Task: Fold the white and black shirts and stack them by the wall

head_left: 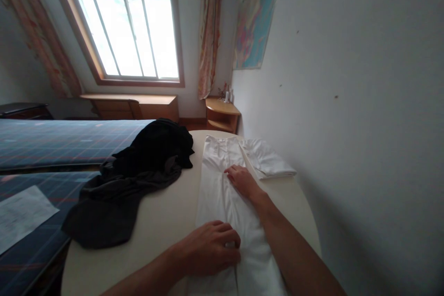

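White trousers [213, 199] lie lengthwise on a round cream table [166, 222], waistband at the far end, with a long seam or fold down the middle. Close to me, my left hand [215, 249] is on the trousers, its fingers curled and the thumb and fingertips drawn together at that central line. My right hand [241, 180] rests farther up, near the waist, with its fingers stretched over the fabric. A second white folded garment [267, 159] lies right of the waistband, partly against it.
Black and dark grey clothing [152, 162] is heaped on the table's left side, spilling over its edge. Beds with blue plaid covers [69, 143] stand left, a paper sheet [26, 212] on one. A white wall [364, 148] borders the right; a corner shelf [224, 113] stands behind.
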### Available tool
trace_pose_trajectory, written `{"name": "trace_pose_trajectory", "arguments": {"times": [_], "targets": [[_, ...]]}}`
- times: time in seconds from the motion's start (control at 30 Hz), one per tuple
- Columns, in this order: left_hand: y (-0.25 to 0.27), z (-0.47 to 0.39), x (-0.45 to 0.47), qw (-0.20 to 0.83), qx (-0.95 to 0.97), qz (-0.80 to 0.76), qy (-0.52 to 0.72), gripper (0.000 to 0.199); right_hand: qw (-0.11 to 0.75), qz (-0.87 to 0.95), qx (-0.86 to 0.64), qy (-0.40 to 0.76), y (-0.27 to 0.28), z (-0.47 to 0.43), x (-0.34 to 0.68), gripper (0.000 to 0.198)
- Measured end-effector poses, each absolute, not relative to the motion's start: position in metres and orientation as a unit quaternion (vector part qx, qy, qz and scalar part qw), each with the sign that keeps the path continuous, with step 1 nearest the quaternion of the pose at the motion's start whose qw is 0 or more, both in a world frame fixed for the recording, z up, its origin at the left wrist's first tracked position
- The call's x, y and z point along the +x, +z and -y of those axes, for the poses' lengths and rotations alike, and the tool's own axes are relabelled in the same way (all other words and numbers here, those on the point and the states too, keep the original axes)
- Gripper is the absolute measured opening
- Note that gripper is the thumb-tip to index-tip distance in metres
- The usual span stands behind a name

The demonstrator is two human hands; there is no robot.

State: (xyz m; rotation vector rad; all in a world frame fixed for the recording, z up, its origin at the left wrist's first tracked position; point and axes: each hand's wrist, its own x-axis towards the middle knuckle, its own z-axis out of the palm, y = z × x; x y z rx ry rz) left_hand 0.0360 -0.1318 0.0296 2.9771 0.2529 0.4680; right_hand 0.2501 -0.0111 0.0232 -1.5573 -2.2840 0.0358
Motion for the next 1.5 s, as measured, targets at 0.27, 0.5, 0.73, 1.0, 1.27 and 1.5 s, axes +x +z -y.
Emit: {"name": "trace_pose_trajectory", "arguments": {"times": [0.27,0.5,0.73,1.0,1.27,1.5], "targets": [[0.029,0.138,0.033,0.151,0.978,-0.069,0.125,0.003,0.166,0.816,-0.549,0.064,0.016,0.015,0.255,0.042],[0.031,0.140,0.031,0.274,0.945,-0.050,0.173,0.014,0.184,0.799,-0.570,0.058,0.028,0.020,0.244,0.030],[0.032,0.103,0.016,0.150,0.944,-0.212,0.201,0.026,0.219,0.765,-0.603,0.058,0.025,0.004,0.234,0.027],[0.032,0.097,0.010,0.139,0.960,-0.183,0.158,0.024,0.196,0.758,-0.620,0.054,0.029,-0.021,0.216,0.025],[0.029,0.097,0.013,0.130,0.963,-0.145,0.187,0.011,0.207,0.757,-0.619,0.032,0.038,-0.030,0.211,0.023],[0.037,0.109,0.017,0.157,0.963,-0.134,0.172,0.022,0.228,0.753,-0.617,0.030,0.032,-0.031,0.224,0.021]]}}
